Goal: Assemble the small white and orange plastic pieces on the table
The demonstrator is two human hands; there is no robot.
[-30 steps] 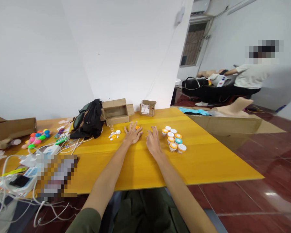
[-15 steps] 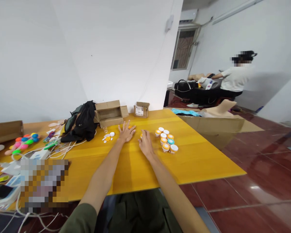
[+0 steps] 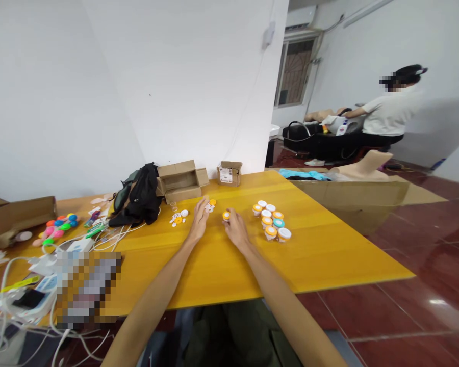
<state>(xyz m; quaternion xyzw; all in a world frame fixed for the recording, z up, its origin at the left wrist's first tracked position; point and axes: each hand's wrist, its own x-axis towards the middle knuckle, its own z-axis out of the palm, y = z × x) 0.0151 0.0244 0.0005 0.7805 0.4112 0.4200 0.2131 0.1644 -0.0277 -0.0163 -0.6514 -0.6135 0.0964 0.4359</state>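
Note:
My right hand (image 3: 236, 230) grips a small jar with an orange and white lid (image 3: 226, 216) on the table; its lower part is hard to make out. My left hand (image 3: 201, 220) is open above the wood, its fingers stretched out, with nothing visible in it. Just past those fingertips lie small white pieces (image 3: 209, 208) and an orange lid (image 3: 213, 202). Farther left is a loose cluster of white and orange lids and bits (image 3: 179, 219). To the right of my right hand, several small clear jars with white, orange and teal lids (image 3: 266, 220) stand close together.
At the back of the yellow wooden table (image 3: 329, 255) are an open cardboard box (image 3: 181, 193), a smaller box (image 3: 229, 174) and a black bag (image 3: 143, 199). Power strips with cables (image 3: 49, 290) and colourful balls (image 3: 57, 229) occupy the left. A person (image 3: 390, 114) sits beyond.
My left hand has turned from palm-down and spread to more edge-on, uncovering the white pieces. My right hand's fingers have closed about the orange-lidded jar. The view has shifted slightly.

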